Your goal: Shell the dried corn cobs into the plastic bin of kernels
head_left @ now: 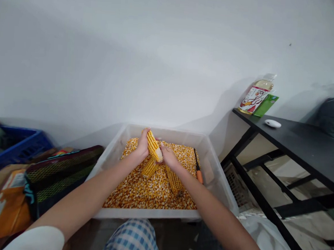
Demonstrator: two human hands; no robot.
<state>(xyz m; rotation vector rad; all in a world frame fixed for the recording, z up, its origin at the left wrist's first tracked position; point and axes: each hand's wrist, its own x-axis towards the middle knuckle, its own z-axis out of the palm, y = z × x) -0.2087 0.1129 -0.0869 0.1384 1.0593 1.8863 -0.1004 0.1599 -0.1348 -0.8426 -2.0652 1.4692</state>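
Note:
Over a translucent plastic tub [219, 182] full of loose yellow corn kernels [147, 192], both my hands grip one dried corn cob [153, 146]. My left hand [142, 146] is closed round the cob's upper end. My right hand [169, 157] is closed on its lower, partly stripped whitish end. Two more corn cobs lie on the kernels under my hands, one [149, 168] to the left and one [173, 181] to the right.
An orange-handled tool [198, 169] leans inside the tub's right wall. A black table [305, 146] at right carries a bottle [256, 95], a green packet and a small white object [272, 123]. A blue crate [19, 147], a dark mesh bag [61, 171] and an orange bag [7, 205] sit left.

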